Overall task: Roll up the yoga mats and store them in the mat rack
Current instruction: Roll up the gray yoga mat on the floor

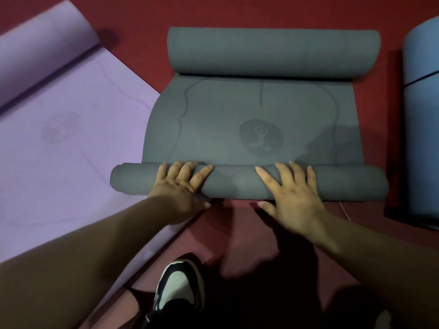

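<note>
Red flooring (pixel 237 13) fills the view, and a grey yoga mat (pixel 213 119) lies on it at the centre, lengthwise toward 12 o'clock. It is curled at both ends. Its far roll (pixel 273 51) sits at 12 o'clock and its near roll (pixel 237 184) lies crosswise just below centre. Flat mat between them shows a round emblem of a seated figure (pixel 261 137). The left hand (pixel 180 186) rests on the near roll toward its 9 o'clock end. Its fingers are spread and draped over the top of the curl, and the thumb lies along the near edge. The right hand (pixel 292 193) presses on the same roll toward 3 o'clock, fingers straight and fanned, thumb at the near edge. Neither hand is clenched. A purple yoga mat (pixel 71 150) lies at 9 o'clock, partly unrolled, its corner under the grey mat's near roll. A rolled blue mat (pixel 420 127) with a dark strap (pixel 422 78) lies at 3 o'clock, apart from the grey one. A black-and-white sneaker (pixel 178 286) stands at 6 o'clock.
</note>
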A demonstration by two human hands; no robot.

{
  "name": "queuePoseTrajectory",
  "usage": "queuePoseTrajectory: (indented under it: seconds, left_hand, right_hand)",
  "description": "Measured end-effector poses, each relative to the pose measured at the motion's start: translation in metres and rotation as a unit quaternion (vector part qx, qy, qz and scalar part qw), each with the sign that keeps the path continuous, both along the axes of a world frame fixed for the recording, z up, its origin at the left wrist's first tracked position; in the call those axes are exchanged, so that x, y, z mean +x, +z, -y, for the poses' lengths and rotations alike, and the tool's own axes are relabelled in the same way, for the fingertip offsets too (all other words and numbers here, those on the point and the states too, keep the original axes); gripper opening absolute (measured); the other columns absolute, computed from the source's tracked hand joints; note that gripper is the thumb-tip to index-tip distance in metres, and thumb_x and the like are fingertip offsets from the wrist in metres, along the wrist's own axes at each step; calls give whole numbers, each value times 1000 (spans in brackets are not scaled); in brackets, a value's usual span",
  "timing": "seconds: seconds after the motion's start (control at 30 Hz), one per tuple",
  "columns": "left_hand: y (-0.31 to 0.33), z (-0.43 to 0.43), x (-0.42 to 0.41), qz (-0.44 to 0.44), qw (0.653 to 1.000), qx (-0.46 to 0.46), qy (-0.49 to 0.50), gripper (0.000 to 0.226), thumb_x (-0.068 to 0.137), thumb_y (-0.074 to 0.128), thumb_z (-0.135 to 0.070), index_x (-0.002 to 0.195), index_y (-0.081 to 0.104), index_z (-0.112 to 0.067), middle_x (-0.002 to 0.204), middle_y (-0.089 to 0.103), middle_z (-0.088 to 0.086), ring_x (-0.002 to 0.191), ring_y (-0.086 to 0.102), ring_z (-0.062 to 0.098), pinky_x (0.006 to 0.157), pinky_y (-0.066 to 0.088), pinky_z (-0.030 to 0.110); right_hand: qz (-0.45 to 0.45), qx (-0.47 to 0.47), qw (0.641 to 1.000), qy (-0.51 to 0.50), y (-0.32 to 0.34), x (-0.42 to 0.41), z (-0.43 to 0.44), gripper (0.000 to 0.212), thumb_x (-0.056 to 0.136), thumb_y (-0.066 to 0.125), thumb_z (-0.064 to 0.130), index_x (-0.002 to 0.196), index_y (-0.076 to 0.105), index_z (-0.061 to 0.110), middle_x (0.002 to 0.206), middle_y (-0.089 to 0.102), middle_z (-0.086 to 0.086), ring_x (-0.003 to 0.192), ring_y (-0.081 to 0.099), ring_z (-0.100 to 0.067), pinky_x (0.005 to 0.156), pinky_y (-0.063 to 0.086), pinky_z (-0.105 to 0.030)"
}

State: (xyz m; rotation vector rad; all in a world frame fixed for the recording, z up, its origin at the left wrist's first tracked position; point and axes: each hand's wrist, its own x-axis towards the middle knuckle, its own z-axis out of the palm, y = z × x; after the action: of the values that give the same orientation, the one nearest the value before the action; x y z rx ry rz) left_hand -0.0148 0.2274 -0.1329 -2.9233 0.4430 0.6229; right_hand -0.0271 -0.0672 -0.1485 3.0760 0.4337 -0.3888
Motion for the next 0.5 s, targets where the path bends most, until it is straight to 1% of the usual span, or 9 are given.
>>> queuePoseTrajectory:
  seconds: [0.07, 0.13, 0.23, 0.3, 0.37, 0.43, 0.47, 0.5]
  left_hand:
    - [-1, -4, 3, 4, 1000, 1, -13, 100, 73, 23, -87, 157, -11, -45, 166, 14, 4, 151, 12, 29, 122, 7, 55]
    - [-3, -5, 4, 9, 1000, 2, -23, 101, 72, 25, -88, 157, -9, -45, 165, 18, 5, 150, 15, 29, 121, 10, 56]
    - [-1, -3, 13, 8, 1000, -9, -20, 97, 81, 37, -87, 156, -9, -45, 164, 18, 4, 149, 17, 28, 121, 12, 55]
    - [0, 0, 14, 18, 1000, -3, -6, 96, 85, 38, -83, 157, -13, -44, 165, 14, 6, 150, 14, 30, 122, 8, 56]
    - [-1, 6, 4, 38, 999, 6, 19, 97, 84, 26, -84, 155, -23, -41, 167, 7, 9, 153, 7, 35, 122, -1, 58]
    - [-6, 8, -9, 50, 998, 0, 36, 100, 73, 8, -84, 152, -32, -38, 169, 1, 10, 154, 0, 38, 121, -9, 59]
    - [-8, 7, -12, 54, 998, -7, 40, 101, 70, 5, -83, 151, -33, -37, 170, 1, 10, 154, -2, 39, 121, -11, 59]
    - [-8, 7, -13, 59, 997, -12, 41, 101, 70, 6, -84, 152, -31, -37, 170, 2, 10, 155, -2, 40, 121, -11, 59]
  right_hand:
    - [18, 13, 1000, -14, -8, -8, -5, 81, 84, 34, 75, 157, 24, 41, 154, 37, -16, 142, 30, -45, 114, 16, -69]
    - [18, 15, 999, -26, -13, -5, -8, 78, 85, 34, 74, 155, 25, 42, 153, 39, -15, 141, 31, -43, 114, 16, -69]
    - [5, 7, 1000, -26, -8, 8, -6, 77, 88, 36, 76, 156, 18, 45, 155, 33, -11, 144, 26, -37, 118, 12, -66]
    - [-14, 4, 1000, -18, -4, 15, -4, 77, 90, 34, 76, 157, 9, 47, 158, 26, -7, 146, 20, -33, 120, 8, -62]
    - [-25, 5, 1000, -18, 0, 20, -3, 78, 91, 32, 77, 157, 4, 47, 160, 21, -5, 147, 17, -31, 120, 5, -60]
    - [-37, 2, 999, -15, 3, 24, -3, 78, 91, 30, 77, 157, 1, 47, 161, 20, -5, 147, 15, -31, 120, 5, -59]
    - [-40, 2, 999, -11, 3, 26, -2, 79, 91, 30, 78, 157, 0, 47, 161, 20, -5, 147, 15, -31, 120, 6, -59]
    - [-41, 2, 999, -8, 4, 27, -2, 81, 89, 31, 80, 156, 0, 47, 160, 20, -5, 147, 16, -31, 120, 7, -60]
